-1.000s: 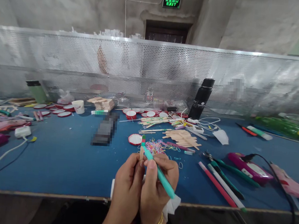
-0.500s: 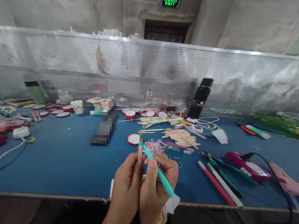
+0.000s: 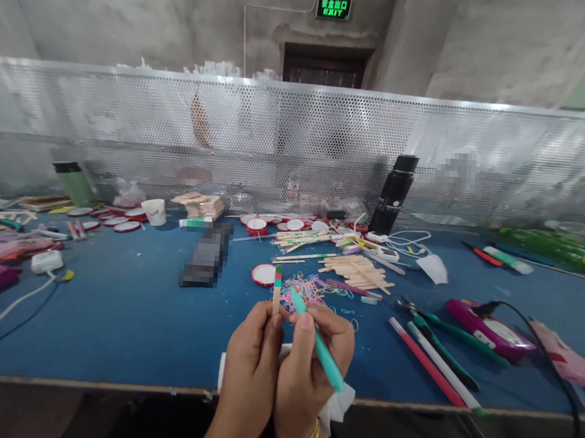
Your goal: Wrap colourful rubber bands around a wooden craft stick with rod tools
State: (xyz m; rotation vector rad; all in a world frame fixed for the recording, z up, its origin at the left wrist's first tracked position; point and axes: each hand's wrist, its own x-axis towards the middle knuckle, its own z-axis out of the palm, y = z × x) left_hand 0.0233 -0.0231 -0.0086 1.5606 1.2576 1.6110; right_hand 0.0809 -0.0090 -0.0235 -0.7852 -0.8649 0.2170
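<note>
Between the fingers of my left hand (image 3: 254,350) a wooden stick (image 3: 277,298) stands upright, its top banded in green, red and teal. My right hand (image 3: 313,354) is closed on a teal marker (image 3: 327,358), whose tip points up and left, a little to the right of the stick and apart from it. Both hands are side by side at the table's front edge. Beyond them lie a pile of small colourful bands (image 3: 310,290) and a round white piece with a red rim (image 3: 263,274). White tissue (image 3: 340,402) shows below my right hand.
Plain wooden sticks (image 3: 356,271) lie behind the bands. Pliers (image 3: 447,336), a red marker (image 3: 427,362) and a purple device (image 3: 490,329) are at the right. A black bottle (image 3: 394,196) stands near the perforated metal screen (image 3: 339,129). A dark pixelated object (image 3: 206,256) lies left of centre.
The marker tip has moved slightly away from the coloured end of the stick. The whole view has shifted slightly; both hands keep their holds.
</note>
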